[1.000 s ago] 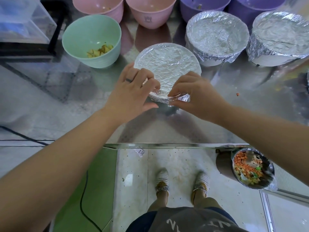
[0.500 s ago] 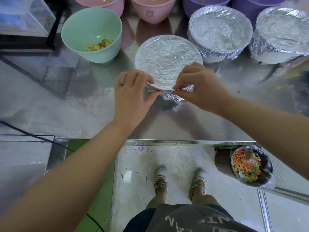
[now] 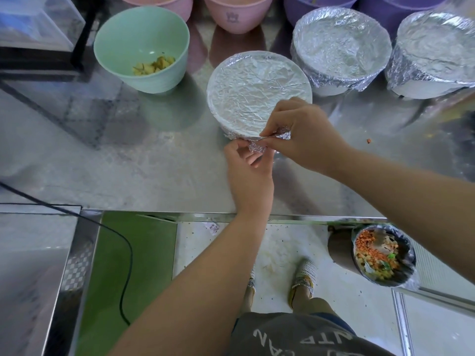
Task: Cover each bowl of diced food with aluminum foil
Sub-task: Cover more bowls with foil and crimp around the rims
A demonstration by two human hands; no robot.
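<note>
A bowl wrapped in crinkled aluminum foil (image 3: 257, 91) stands in the middle of the steel table (image 3: 128, 160). My right hand (image 3: 305, 134) pinches the loose foil edge (image 3: 281, 136) at the bowl's near rim. My left hand (image 3: 248, 168) sits just below it, fingers curled on a bunched piece of the same foil under the rim. Two more foil-covered bowls (image 3: 341, 47) (image 3: 437, 52) stand to the right. An uncovered green bowl (image 3: 141, 47) with yellow diced food is at the left.
Pink bowls (image 3: 236, 14) and purple bowls (image 3: 321, 3) line the far edge. A clear box (image 3: 33, 24) is at far left. Below the table's near edge a bag-lined bin (image 3: 383, 255) holds food scraps. A black cable (image 3: 123, 242) hangs at left.
My left hand slid from the top of the bowl's near rim down below it and to the right. My right hand kept pinching the foil edge. The view shifted slightly.
</note>
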